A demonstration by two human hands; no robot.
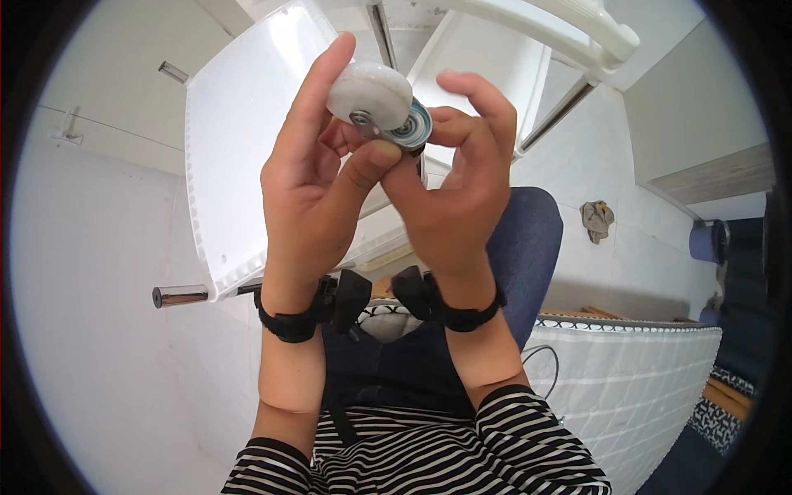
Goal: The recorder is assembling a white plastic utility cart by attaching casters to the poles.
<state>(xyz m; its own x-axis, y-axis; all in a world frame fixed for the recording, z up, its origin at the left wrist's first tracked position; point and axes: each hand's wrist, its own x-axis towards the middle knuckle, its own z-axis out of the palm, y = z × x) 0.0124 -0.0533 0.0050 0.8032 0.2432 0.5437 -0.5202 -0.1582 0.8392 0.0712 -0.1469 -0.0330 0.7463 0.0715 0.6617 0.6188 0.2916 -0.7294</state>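
A caster wheel point(370, 95) with a whitish, translucent tread is held up between my two hands, above a white plastic rack. Beside the wheel shows its round metal swivel head point(410, 128). My left hand point(318, 173) cradles the caster, its index finger stretched up along the tread and its thumb pressed at the lower edge. On the other side, my right hand point(454, 173) pinches the swivel head with thumb and bent fingers, its index finger raised and apart. A dark part just below the swivel head is mostly hidden by my fingers.
Behind my hands lies the white rack point(231, 157) with shiny metal tubes point(183, 295) at its corners. Another white frame piece point(569, 37) stands at upper right. A crumpled cloth point(597, 221) lies on the tiled floor. A checked, light-coloured mattress or cushion point(627, 371) is at lower right.
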